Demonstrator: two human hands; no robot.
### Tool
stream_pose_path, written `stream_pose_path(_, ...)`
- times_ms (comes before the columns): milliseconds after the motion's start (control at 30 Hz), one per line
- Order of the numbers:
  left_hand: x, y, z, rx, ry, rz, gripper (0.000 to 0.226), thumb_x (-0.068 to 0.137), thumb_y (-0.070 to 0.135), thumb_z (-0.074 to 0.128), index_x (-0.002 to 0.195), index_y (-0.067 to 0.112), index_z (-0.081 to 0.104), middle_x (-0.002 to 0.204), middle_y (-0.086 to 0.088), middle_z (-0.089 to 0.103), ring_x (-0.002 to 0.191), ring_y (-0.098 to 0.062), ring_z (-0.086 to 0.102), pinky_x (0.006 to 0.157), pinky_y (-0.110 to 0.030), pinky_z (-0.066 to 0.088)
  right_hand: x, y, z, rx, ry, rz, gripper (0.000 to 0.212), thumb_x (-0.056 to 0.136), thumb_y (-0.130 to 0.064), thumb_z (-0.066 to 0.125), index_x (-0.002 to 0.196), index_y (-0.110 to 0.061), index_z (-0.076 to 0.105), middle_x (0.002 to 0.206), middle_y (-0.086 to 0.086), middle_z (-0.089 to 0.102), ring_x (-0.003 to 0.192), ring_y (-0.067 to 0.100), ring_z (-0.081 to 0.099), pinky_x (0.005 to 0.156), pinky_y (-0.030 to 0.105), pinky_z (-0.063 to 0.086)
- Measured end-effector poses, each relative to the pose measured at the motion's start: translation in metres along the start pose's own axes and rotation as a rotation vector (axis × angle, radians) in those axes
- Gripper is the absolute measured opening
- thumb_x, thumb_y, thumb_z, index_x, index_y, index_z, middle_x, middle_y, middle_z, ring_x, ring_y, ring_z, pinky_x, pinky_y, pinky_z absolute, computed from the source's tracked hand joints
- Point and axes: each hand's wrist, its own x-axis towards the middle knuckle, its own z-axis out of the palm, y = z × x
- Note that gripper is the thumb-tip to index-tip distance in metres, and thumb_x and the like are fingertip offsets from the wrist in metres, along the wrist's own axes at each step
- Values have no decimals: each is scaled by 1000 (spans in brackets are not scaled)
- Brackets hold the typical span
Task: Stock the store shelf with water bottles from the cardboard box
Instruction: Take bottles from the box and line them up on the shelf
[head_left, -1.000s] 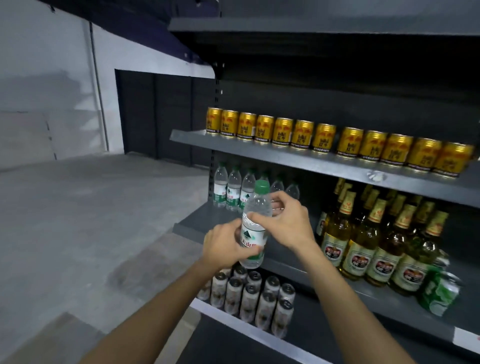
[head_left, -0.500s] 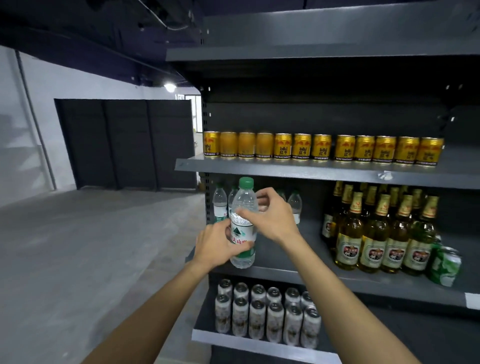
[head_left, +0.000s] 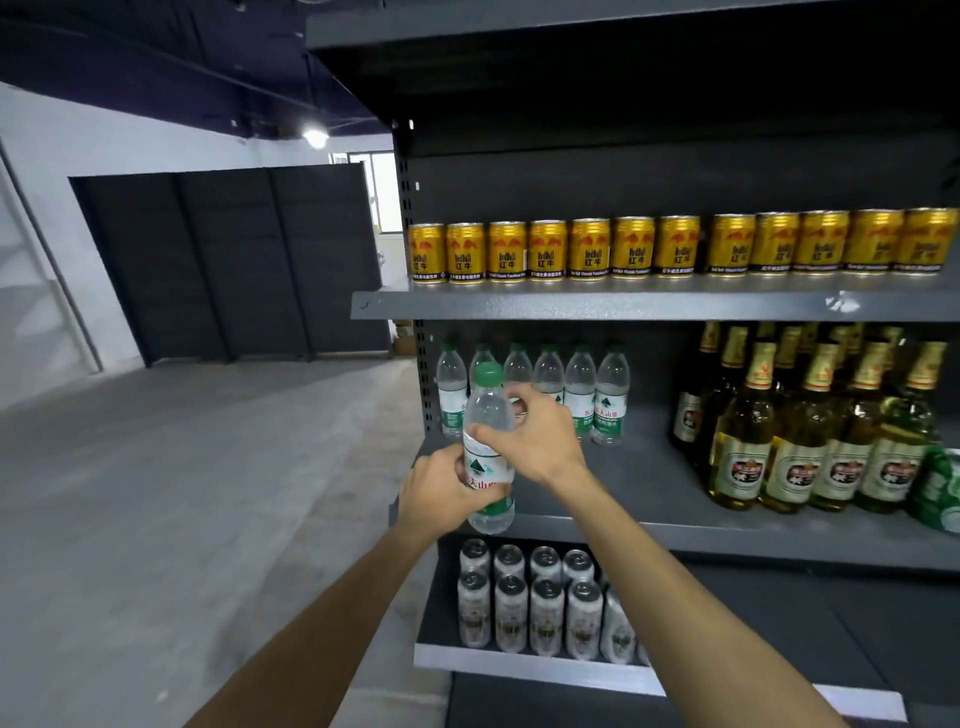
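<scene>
So the big dark shelf unit (head_left: 675, 306) is taking up the whole right side, and everything else is sitting somewhere on it. The gold cans (head_left: 675, 249) are lining up in one long row along the unit's upper board. One board down, at the right end, the beer bottles (head_left: 810, 431) are standing several rows deep, with a green pack (head_left: 940, 488) touching the rightmost one. At the left end of that same board, a row of water bottles (head_left: 566, 395) is standing upright against the back of the unit. On the low board under them, the silver cans (head_left: 540, 603) are sitting packed in two rows near the front edge.

Both arms are reaching in from the bottom toward the unit's left end. The left hand (head_left: 441, 493) is gripping the lower half of a bottle (head_left: 488, 457), fingers wrapping round the label. The right hand (head_left: 540, 436) is holding the same bottle higher up, thumb and fingers curling round its shoulder just under the green cap. That bottle is staying upright, hanging in front of the water row at the middle board's front left corner, base just above the board's front edge. Can't tell if it's touching the board.
</scene>
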Motion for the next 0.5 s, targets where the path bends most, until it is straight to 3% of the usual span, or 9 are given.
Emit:
stream_pose_path(100, 17, -1, 4, -2, 8, -18, 58, 50, 74, 70, 90, 33, 63, 74, 19, 68, 69, 5, 63, 57, -24, 50, 16, 12, 6, 30, -16, -14, 62, 68, -46, 83, 120, -22, 61, 98, -7, 68, 85, 9, 64, 76, 24, 53)
stream_pose_path(333, 56, -14, 13, -21, -12, -13, 54, 57, 67, 75, 99, 34, 64, 82, 18, 70, 78, -2, 66, 64, -27, 54, 53, 30, 25, 46, 2, -30, 57, 67, -43, 83, 116, -22, 62, 99, -7, 70, 86, 10, 66, 76, 23, 53)
stream_pose_path(500, 74, -35, 22, 6, -15, -14, 54, 63, 60, 81, 108, 33, 66, 93, 14, 73, 84, -6, 68, 72, -33, 57, 67, 39, 46, 58, -16, -18, 56, 68, -43, 83, 114, -21, 63, 99, -4, 69, 90, 12, 65, 81, 36, 56)
